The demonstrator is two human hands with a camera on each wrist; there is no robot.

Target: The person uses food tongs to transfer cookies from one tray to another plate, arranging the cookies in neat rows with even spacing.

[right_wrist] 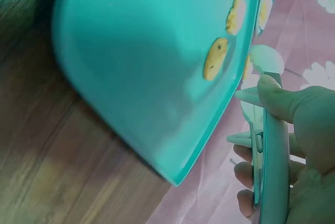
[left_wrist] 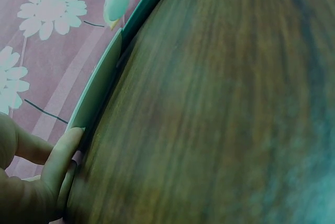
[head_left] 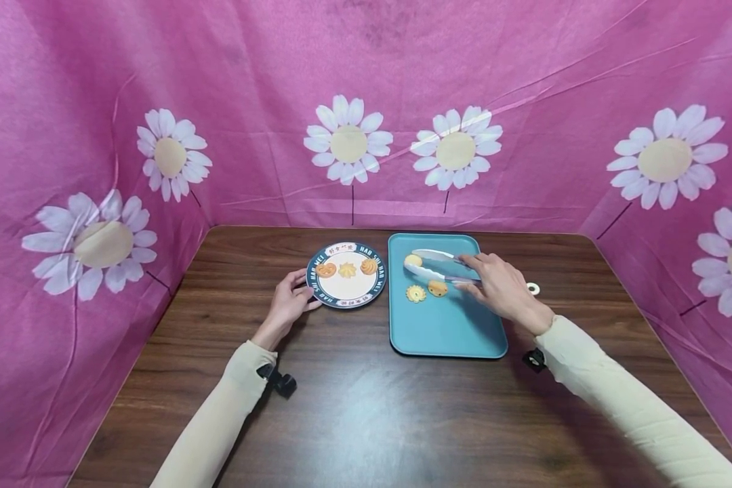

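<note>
Round pale cookie (head_left: 413, 260): left, far part of the blue tray (head_left: 445, 332), between the two tips of the tongs (head_left: 427, 272). Head view can't confirm both tips touch it, or whether it's off the tray surface.

Right hand (head_left: 503, 285) reaches in from the right, fingers curled round the tongs, thumb on one arm; tong arms visibly apart, tips one on the far side and one on the near side of the cookie. Near side of that on the tray: flower-shaped cookie (head_left: 416, 293), with a dark-flecked cookie (head_left: 437, 289) just right of it.

Plate (head_left: 349, 290) sits left of the tray, near its left edge. On it, left to right: pretzel-shaped cookie (head_left: 326, 270), star cookie (head_left: 348, 270), swirl cookie (head_left: 369, 266). Left hand (head_left: 289, 298) grips the plate's left rim.

Both on the wood table (head_left: 317, 379), pink daisy cloth (head_left: 402, 54) behind.

My read: step in hand is taking up the round cookie with the tongs. Next move calls for an even squeeze, then a straight lift clear of the tray. Off-centre tips could tilt or crack it. Left hand just needs to steady the plate.
</note>
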